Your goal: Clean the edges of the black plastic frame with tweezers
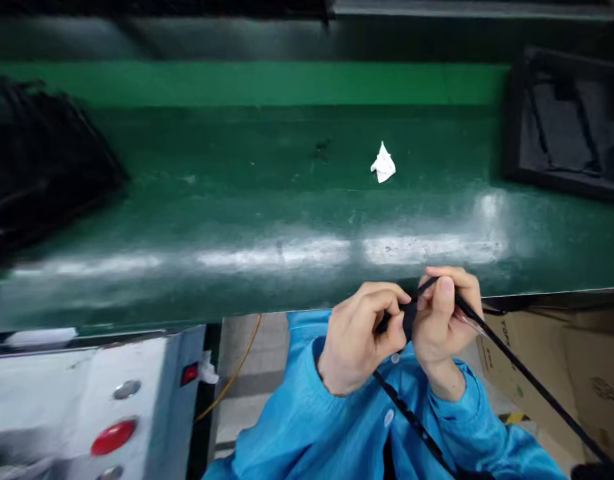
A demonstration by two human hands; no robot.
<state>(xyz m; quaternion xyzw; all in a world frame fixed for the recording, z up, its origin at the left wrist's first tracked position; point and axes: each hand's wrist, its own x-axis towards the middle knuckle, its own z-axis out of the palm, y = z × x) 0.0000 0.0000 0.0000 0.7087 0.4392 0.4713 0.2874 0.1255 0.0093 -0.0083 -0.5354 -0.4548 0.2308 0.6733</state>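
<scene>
My left hand [361, 337] is closed in a pinch on a dark piece at the near edge of the bench. Close beside it, my right hand [444, 323] grips a long thin black strip [524, 373] between thumb and fingers. One length of the strip runs down to the lower right from my right hand. Another black length [411, 420] slants down from below my left hand, across the blue sleeve and jacket. Where the two lengths meet is mostly covered by my fingers, so I cannot tell the exact kind of part.
A crumpled white scrap [383, 164] lies on the green bench [237, 180]. At right stands a dark tray [511, 153] with thin black parts in it. A black bundle [47, 167] sits at left. Below are a machine panel with a red button [113, 437] and cardboard boxes [541, 373].
</scene>
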